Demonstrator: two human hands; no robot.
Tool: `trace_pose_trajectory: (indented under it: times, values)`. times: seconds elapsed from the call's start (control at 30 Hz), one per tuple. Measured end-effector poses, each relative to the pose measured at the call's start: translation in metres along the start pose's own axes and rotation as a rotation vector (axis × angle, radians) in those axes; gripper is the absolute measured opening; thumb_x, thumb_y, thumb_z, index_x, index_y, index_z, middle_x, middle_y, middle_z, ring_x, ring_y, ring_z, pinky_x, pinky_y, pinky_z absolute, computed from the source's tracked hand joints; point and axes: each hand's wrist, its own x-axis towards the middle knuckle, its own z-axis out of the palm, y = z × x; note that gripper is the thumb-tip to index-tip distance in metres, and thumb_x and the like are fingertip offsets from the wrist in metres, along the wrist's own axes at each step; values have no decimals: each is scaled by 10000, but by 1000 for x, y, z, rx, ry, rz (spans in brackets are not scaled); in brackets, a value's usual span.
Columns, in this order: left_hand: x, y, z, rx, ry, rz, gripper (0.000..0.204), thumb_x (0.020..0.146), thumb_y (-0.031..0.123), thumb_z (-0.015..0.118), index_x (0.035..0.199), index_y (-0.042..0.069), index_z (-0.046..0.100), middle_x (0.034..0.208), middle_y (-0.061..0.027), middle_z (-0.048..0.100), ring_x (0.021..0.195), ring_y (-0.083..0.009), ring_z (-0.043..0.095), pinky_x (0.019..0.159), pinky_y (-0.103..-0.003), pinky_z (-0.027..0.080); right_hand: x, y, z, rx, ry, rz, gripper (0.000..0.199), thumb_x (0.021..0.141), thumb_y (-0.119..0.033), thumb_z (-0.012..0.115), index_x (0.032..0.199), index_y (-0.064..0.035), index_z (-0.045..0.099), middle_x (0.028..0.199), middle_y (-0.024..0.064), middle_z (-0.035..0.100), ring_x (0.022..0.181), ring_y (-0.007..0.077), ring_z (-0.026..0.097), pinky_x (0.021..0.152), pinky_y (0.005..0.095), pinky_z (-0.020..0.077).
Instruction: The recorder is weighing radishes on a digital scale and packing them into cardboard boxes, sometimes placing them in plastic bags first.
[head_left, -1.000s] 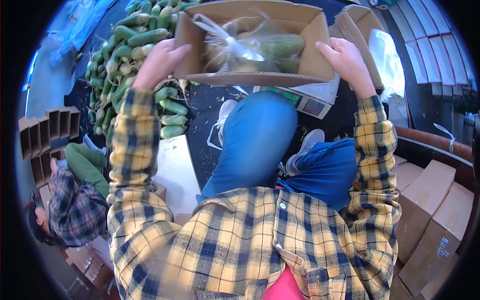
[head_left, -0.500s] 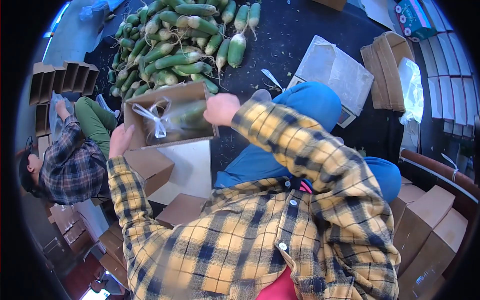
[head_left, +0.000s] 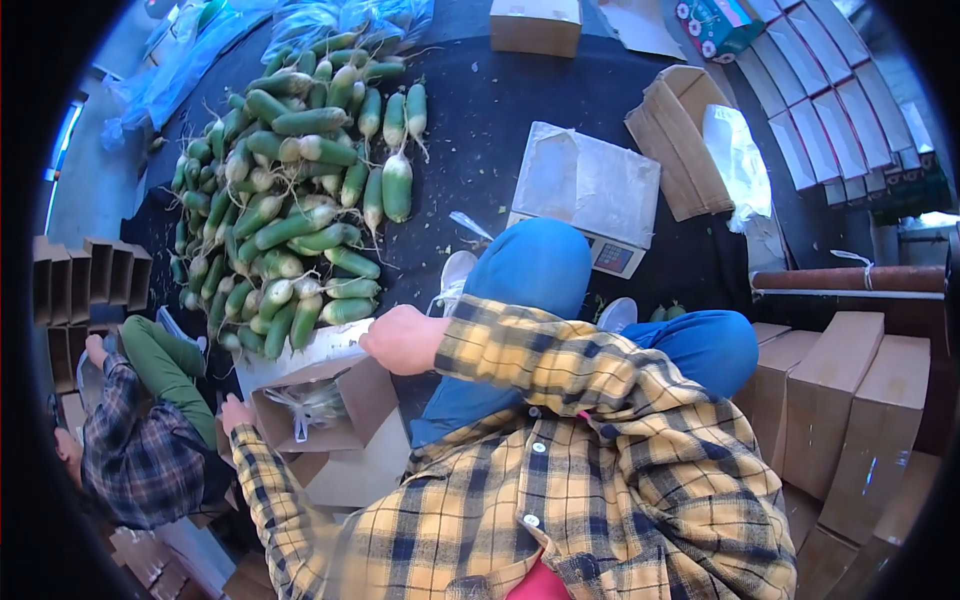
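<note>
Both of my hands grip the open cardboard box (head_left: 320, 400) at my left side: left hand (head_left: 237, 412) curled over its near corner, right hand (head_left: 400, 340) clamped on the far rim. Inside lies a knotted plastic bag (head_left: 312, 405) of radishes. If that rim flap buckles, I reckon the box tips.

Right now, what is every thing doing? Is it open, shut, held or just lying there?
Box: open, held at both sides, tilted.
Bag: knotted shut, inside the box.
Left hand: gripping the box's left edge.
Right hand: gripping the box's right flap.
Radishes: lying loose in a pile.
Scale: covered with plastic, nothing on it.
</note>
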Motion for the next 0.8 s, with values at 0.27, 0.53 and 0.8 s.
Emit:
trace_pose_trajectory:
  times: [0.27,0.53,0.8]
  values:
    - [-196,298,-228,-726,506,1073,424,921,225,677,1271,10,572,1266,-197,594,1158,-372,574,991,-421,467,-194,-8,-86,159,658,47,114,944,-135,573,990,-47,629,868,113,642,823,298,670,716,389,553]
    - [-318,472,-311,-745,540,1668,322,900,231,684,1136,27,604,1110,-184,622,987,-375,634,829,-442,525,-417,-55,-57,52,978,818,153,964,-110,578,1047,-12,660,963,153,681,865,307,676,764,374,535]
    - [-321,560,-286,8,284,1693,353,869,348,678,977,11,689,1022,-216,694,965,-371,689,826,-462,559,-498,-152,-51,-96,1400,1095,142,974,-58,566,1078,-12,650,950,112,666,839,220,668,759,314,523]
